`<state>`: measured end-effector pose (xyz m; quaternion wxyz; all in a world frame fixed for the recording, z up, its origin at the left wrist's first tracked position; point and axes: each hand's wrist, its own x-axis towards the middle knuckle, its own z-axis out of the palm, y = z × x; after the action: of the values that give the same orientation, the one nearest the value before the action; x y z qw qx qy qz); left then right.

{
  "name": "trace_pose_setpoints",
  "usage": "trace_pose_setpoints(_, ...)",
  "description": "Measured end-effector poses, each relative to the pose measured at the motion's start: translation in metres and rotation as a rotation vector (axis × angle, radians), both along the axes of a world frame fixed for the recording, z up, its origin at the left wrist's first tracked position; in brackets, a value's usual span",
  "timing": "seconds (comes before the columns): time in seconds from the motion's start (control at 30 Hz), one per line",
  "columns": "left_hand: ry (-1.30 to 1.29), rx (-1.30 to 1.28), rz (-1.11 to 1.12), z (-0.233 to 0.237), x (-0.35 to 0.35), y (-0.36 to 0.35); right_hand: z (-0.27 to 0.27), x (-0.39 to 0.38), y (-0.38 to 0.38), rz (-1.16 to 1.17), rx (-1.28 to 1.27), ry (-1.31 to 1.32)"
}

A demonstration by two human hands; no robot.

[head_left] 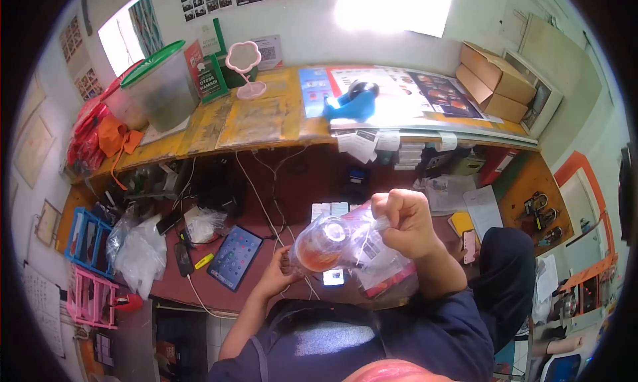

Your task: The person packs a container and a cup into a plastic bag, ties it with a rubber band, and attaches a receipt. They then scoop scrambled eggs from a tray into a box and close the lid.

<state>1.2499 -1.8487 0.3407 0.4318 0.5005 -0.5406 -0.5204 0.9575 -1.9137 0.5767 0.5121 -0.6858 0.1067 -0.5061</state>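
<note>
A clear plastic bag point(365, 246) with a round container of orange-brown contents point(318, 252) inside is held up over the dark red desk. My right hand point(407, 222) is closed in a fist round the bag's gathered top. At the container's left side, my left hand point(279, 270) wraps its fingers round the bagged container. A white round piece point(334, 232) shows through the plastic. Behind the bag lies a pink and red packet point(392, 280), partly hidden by it.
A tablet point(235, 257), a phone point(183, 257) and a yellow highlighter point(204, 261) lie to the left. The upper shelf carries a blue tape dispenser point(355, 105) and a cardboard box point(495, 80). Another person's knee point(508, 269) is at the right.
</note>
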Motion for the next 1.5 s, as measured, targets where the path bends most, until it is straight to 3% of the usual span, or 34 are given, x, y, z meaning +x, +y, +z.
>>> trace_pose_setpoints(0.1, 0.094, -0.067, -0.073, 0.002, -0.011, -0.005, 0.0, 0.0, -0.001, 0.065, 0.005, -0.006)
trace_pose_setpoints(0.23, 0.184, -0.118, -0.122, 0.079, -0.045, -0.002, -0.007, 0.003, -0.006, 0.106, -0.009, -0.017)
trace_pose_setpoints(0.37, 0.244, -0.038, -0.163, 0.077, -0.053, -0.01, -0.017, 0.01, -0.007, 0.124, -0.042, 0.028)
trace_pose_setpoints(0.47, 0.339, 0.005, -0.183, 0.051, -0.049, -0.012, -0.027, 0.018, -0.006, 0.13, -0.11, 0.058)
trace_pose_setpoints(0.53, 0.01, -0.217, -0.131, 0.017, -0.035, -0.002, -0.036, 0.025, -0.006, 0.116, -0.145, 0.043)
trace_pose_setpoints(0.6, 0.124, -0.052, -0.071, -0.041, -0.026, 0.011, -0.057, 0.026, -0.003, 0.052, -0.111, 0.053)
trace_pose_setpoints(0.73, -0.171, -0.052, 0.015, -0.05, 0.005, 0.037, -0.078, 0.037, 0.011, 0.05, 0.002, 0.004)
trace_pose_setpoints(0.87, -0.25, 0.25, 0.006, -0.067, 0.04, 0.061, -0.096, 0.039, 0.018, 0.033, 0.05, -0.016)
trace_pose_setpoints(0.93, -0.447, 0.519, -0.225, -0.059, 0.057, 0.076, -0.101, 0.038, 0.02, 0.011, 0.062, -0.025)
trace_pose_setpoints(1.07, -0.47, 0.574, -0.247, -0.101, 0.061, 0.121, -0.11, 0.039, 0.023, -0.001, 0.051, 0.026)
trace_pose_setpoints(1.27, -0.394, 0.6, -0.18, -0.099, 0.069, 0.148, -0.121, 0.047, 0.027, 0.011, 0.111, -0.012)
trace_pose_setpoints(1.33, -0.202, 0.52, -0.035, -0.1, 0.082, 0.153, -0.126, 0.049, 0.028, -0.005, 0.102, -0.009)
trace_pose_setpoints(1.4, -0.156, 0.647, 0.099, -0.108, 0.101, 0.157, -0.128, 0.053, 0.031, -0.006, 0.096, -0.011)
trace_pose_setpoints(1.5, -0.014, 0.532, 0.464, -0.119, 0.141, 0.158, -0.129, 0.06, 0.037, -0.021, 0.082, -0.02)
